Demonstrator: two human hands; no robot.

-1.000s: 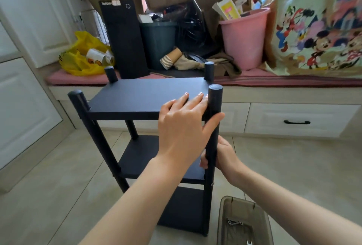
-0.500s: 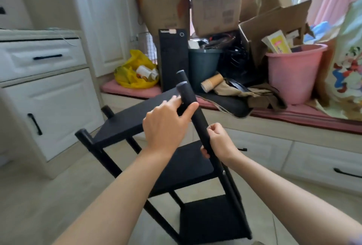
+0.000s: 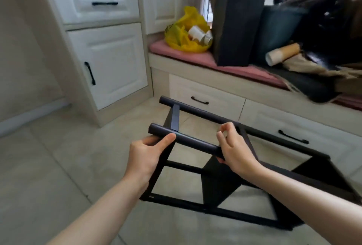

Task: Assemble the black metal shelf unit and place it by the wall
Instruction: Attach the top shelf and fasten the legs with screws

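2 hands steady the black metal shelf unit point(image 3: 219, 184), lying on its side on the floor point(image 3: 58, 166) at 5 o'clock: left hand point(image 3: 150, 153) grips the nearest post point(image 3: 194, 141) near its end, right hand point(image 3: 235, 151) seemingly curls round it toward 3 o'clock, likely for turning it.

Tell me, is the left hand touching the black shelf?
Touching. In the head view the left hand grips a post of the black shelf.

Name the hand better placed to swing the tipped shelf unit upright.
Left, probably. The left hand grips the near post close to its free top end, so it has leverage; the right hand holds the same post farther along, better for steadying.
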